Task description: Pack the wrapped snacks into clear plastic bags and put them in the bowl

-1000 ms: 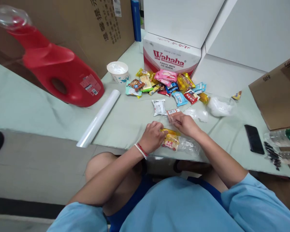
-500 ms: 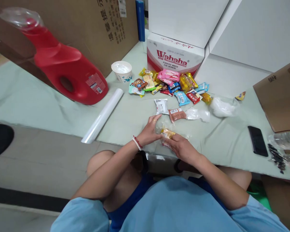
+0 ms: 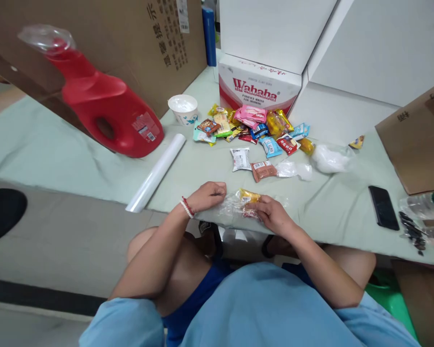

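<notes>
My left hand [image 3: 207,195] is closed on one end of a clear plastic bag [image 3: 229,203], pulling it out to the left. Between thumb and fingers of my right hand [image 3: 274,215] is a yellow snack packet [image 3: 249,195], with the clear plastic around or beneath it. A white-and-red snack packet [image 3: 250,212] lies just below the yellow one, partly covered by my right fingers. Beyond my hands, a silver-white packet [image 3: 240,159] and a brown packet [image 3: 264,170] lie on the cloth, near crumpled white plastic [image 3: 292,169].
Several colourful snack packets [image 3: 251,115] are heaped against a Wahaba-style white carton [image 3: 256,86]. A paper bowl [image 3: 183,109], a white roll [image 3: 156,173] and a large red jug [image 3: 112,111] stand or lie left. At right are a bunched plastic bag [image 3: 332,158] and a phone [image 3: 383,207].
My right hand has let go of the brown packet and moved down to the yellow packet. My left hand has left the packets and shifted left, drawing the clear bag out.
</notes>
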Demonstrator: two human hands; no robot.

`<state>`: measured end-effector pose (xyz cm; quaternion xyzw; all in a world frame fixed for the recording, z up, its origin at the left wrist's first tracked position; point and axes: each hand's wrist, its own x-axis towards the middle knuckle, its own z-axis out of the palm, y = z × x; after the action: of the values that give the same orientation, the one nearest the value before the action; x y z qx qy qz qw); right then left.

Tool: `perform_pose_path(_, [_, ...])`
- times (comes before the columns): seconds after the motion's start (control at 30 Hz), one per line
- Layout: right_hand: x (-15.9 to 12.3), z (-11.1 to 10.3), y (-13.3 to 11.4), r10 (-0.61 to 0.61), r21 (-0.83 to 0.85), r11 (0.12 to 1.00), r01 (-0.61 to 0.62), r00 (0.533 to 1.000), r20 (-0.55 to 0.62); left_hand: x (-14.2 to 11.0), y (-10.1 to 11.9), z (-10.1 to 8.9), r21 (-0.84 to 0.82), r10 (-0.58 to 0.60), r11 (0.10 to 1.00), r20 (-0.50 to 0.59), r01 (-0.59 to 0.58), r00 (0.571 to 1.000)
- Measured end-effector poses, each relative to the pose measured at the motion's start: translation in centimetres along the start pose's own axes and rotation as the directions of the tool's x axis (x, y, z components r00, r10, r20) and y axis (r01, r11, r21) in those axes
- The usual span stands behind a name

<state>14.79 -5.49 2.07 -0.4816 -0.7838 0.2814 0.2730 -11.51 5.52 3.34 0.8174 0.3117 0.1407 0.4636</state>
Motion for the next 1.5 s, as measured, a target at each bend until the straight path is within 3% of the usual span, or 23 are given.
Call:
perform_pose_path(0.1, [0.1, 0.1, -0.6, 0.017, -0.049, 0.999, -0.018, 1.0, -0.003, 0.0, 0.5, 1.8, 0.096, -0.16, 0.979, -0.19, 0.181, 0.969])
perform_pose_path(0.17, [0.2, 0.1, -1.1, 0.033, -0.054, 0.998, -0.033, 0.999, 0.002, 0.1, 0.9, 2.8, 0.2, -0.188, 0.946, -0.302, 0.254, 0.935])
perform_pose_path(0.27, [0.2, 0.1, -1.4, 0.055, -0.052, 0.997, -0.054, 0.998, 0.007, -0.1, 1.3, 3.0, 0.31, -0.241, 0.9, -0.226, 0.305, 0.944])
perform_pose_path(0.37, [0.1, 0.2, -1.0, 0.065, -0.073, 0.995, -0.064, 0.998, 0.002, -0.4, 1.9, 1.9, 0.357, -0.223, 0.903, -0.083, 0.238, 0.971])
perform_pose_path(0.43, [0.2, 0.3, -0.7, 0.062, -0.081, 0.995, -0.062, 0.998, 0.003, -0.5, 2.5, 1.4, 0.286, -0.184, 0.932, -0.151, 0.221, 0.971])
perform_pose_path(0.53, [0.2, 0.6, -0.6, 0.042, -0.079, 0.996, -0.042, 0.999, 0.002, -0.1, 3.5, 1.8, 0.031, -0.199, 0.977, -0.236, 0.212, 0.951])
perform_pose_path(0.63, [0.4, 0.8, -1.0, 0.031, -0.089, 0.996, -0.031, 1.0, -0.003, 0.8, 4.4, 3.7, -0.211, -0.182, 0.969, -0.242, 0.131, 0.953])
perform_pose_path(0.7, [0.3, 0.9, -1.4, 0.032, -0.094, 0.995, -0.032, 0.999, -0.006, 1.5, 4.9, 5.3, -0.229, -0.105, 0.973, -0.277, 0.04, 0.955])
perform_pose_path(0.77, [0.0, 0.7, -1.8, 0.021, -0.07, 0.997, -0.021, 1.0, -0.007, 1.9, 5.2, 6.6, -0.096, 0.026, 0.994, -0.279, -0.055, 0.96])
perform_pose_path(0.87, [-0.9, -0.5, -1.7, 0.004, 0.07, 0.998, -0.006, 1.0, 0.03, 2.1, 5.3, 7.7, 0.265, 0.168, 0.957, -0.179, -0.117, 0.969])
perform_pose_path(0.93, [-1.7, -1.5, -0.9, 0.104, 0.178, 0.979, -0.097, 0.994, -0.032, 2.1, 5.3, 8.1, 0.476, 0.178, 0.873, -0.105, -0.108, 0.978])
perform_pose_path(1.0, [-2.6, -2.4, 0.3, 0.306, 0.199, 0.944, -0.265, 0.926, -0.223, 1.9, 5.1, 8.4, 0.607, 0.185, 0.788, -0.074, -0.103, 0.98])
perform_pose_path(1.07, [-3.4, -2.7, 1.6, 0.42, 0.103, 0.903, -0.417, 0.811, -0.406, 1.9, 5.0, 8.8, 0.673, 0.213, 0.731, -0.067, -0.113, 0.975])
perform_pose_path(1.1, [-3.8, -2.5, 2.0, 0.419, 0.023, 0.889, -0.458, 0.791, -0.445, 1.9, 5.0, 9.0, 0.692, 0.225, 0.712, -0.066, -0.118, 0.972])
perform_pose_path(1.2, [-4.9, -1.5, 2.5, 0.337, -0.19, 0.884, -0.427, 0.864, -0.373, 1.9, 5.2, 9.5, 0.724, 0.233, 0.681, -0.07, -0.112, 0.97])
perform_pose_path(1.3, [-5.8, -0.9, 1.6, 0.309, -0.232, 0.898, -0.374, 0.911, -0.273, 1.8, 5.4, 9.8, 0.747, 0.225, 0.658, -0.074, -0.095, 0.972])
perform_pose_path(1.4, [-5.4, -1.5, 0.3, 0.396, -0.127, 0.888, -0.441, 0.876, -0.276, 1.7, 5.4, 10.0, 0.751, 0.258, 0.652, -0.094, -0.101, 0.962])
perform_pose_path(1.5, [-3.3, -2.4, -0.8, 0.487, 0.061, 0.871, -0.488, 0.84, -0.238, 1.6, 5.3, 10.4, 0.725, 0.304, 0.678, -0.124, -0.123, 0.945])
